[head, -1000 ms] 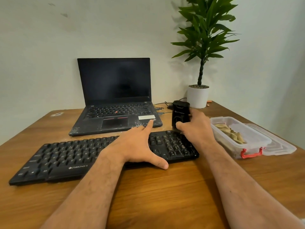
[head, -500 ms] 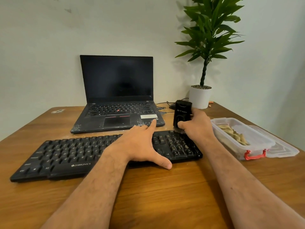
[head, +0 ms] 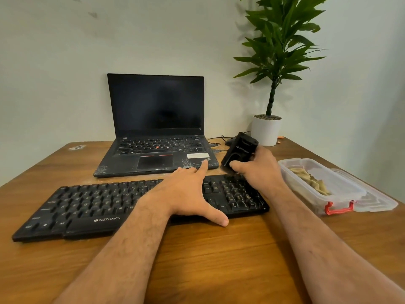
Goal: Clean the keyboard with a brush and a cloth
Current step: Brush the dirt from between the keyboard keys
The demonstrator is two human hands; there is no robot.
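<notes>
A black keyboard (head: 87,207) lies across the wooden table (head: 219,260) in front of me. My left hand (head: 188,194) rests flat on its middle, fingers spread, thumb on the table at the front edge. My right hand (head: 260,172) grips a black brush (head: 240,151) above the keyboard's right end; the brush leans to the right at its top and its bristle end meets the far edge of the keys. A tan cloth (head: 311,183) lies inside a clear plastic box (head: 341,194) to the right.
An open black laptop (head: 155,132) with a dark screen stands behind the keyboard. A potted plant (head: 266,130) sits at the back right near some cables. The box's lid (head: 377,198) lies beside the box near the table's right edge.
The brush has tilted from upright to leaning right in my right hand, which shifted slightly. My left hand stays on the keyboard.
</notes>
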